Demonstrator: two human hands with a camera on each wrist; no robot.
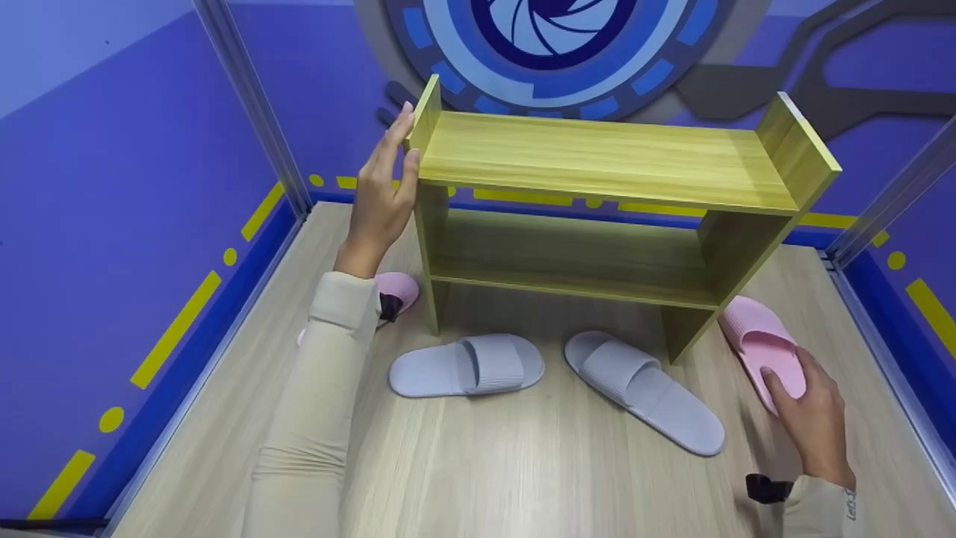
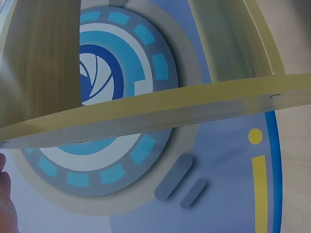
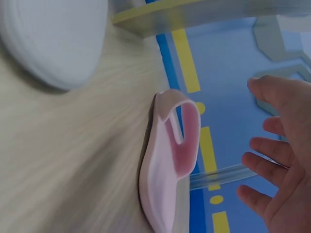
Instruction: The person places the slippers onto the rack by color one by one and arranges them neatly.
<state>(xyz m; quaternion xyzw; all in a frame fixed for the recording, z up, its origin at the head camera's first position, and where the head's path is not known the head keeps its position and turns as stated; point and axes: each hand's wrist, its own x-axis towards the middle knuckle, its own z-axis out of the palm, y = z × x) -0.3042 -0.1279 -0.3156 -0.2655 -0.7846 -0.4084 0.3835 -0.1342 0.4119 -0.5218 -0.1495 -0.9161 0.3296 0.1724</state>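
My left hand [image 1: 381,196] lies against the left side panel of a small yellowish wooden shelf [image 1: 597,157], its fingers mostly straight. In the left wrist view only a sliver of that hand [image 2: 7,206] shows beside the panel [image 2: 146,112]. Over at the right, my right hand [image 1: 815,422] hovers by the heel end of a pink slipper [image 1: 756,326]. The right wrist view shows a gap between this slipper [image 3: 158,167] and the loosely spread fingers of the hand [image 3: 291,150], which hold nothing.
Two grey slippers lie before the shelf, one sideways [image 1: 499,365], one slanted [image 1: 646,392]. Another pink slipper [image 1: 398,287] is partly hidden behind my left sleeve. Blue-purple wall panels [image 1: 149,187] surround the wood-grain surface [image 1: 508,463].
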